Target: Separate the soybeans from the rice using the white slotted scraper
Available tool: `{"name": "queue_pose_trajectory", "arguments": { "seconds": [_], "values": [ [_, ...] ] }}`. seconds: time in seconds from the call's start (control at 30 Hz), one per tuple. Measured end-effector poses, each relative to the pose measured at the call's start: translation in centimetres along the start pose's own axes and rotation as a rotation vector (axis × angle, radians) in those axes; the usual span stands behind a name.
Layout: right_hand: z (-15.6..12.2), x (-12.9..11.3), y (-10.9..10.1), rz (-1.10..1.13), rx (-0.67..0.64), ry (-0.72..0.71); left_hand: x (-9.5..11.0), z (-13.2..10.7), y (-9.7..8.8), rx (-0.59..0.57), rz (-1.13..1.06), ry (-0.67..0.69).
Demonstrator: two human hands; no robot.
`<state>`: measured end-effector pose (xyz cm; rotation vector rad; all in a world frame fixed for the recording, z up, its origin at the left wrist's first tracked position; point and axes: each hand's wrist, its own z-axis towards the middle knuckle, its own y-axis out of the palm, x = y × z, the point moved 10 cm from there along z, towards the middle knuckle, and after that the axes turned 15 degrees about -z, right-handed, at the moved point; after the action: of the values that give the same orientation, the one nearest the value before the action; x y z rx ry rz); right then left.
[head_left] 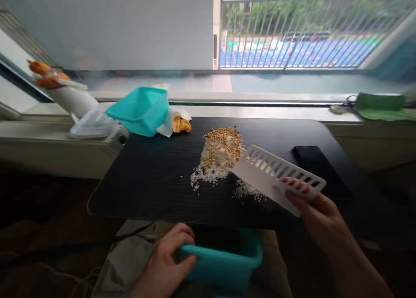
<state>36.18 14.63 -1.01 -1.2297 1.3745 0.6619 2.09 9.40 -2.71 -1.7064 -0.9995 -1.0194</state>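
My left hand [173, 257] is closed around the left rim of a teal plastic basin [224, 263], held below the table's front edge. The basin's inside is dark. In my right hand [320, 211] is a white plastic tray [260, 179] with a row of slots along one side, tilted above the table. Its left end is beside a heap of grains [221, 153], yellow-brown beans or kernels mixed with white rice-like grains. A smaller scatter of white grains [248, 192] lies under the tray's lower edge.
A second teal basin [141, 111] stands at the table's back left, beside a crumpled tan cloth-like thing [181, 124]. A black phone-like slab [312, 159] lies at the right of the dark table [139, 176]. On the sill is a green cloth-like item [380, 105].
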Motion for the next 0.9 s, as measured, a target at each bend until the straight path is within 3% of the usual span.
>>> {"name": "queue_pose_trajectory", "arguments": {
  "seconds": [0.3,0.5,0.9],
  "values": [
    [1.0,-1.0,2.9,0.077,-0.101,-0.038,0.8,0.0,0.0,0.010,0.027,0.037],
    [0.1,-1.0,2.3,0.090,-0.128,0.021,1.0,0.1,0.2,0.013,0.029,0.047],
    [0.2,-1.7,2.4,0.030,-0.166,-0.034,1.1,0.2,0.2,0.012,0.016,0.057]
  ]
}}
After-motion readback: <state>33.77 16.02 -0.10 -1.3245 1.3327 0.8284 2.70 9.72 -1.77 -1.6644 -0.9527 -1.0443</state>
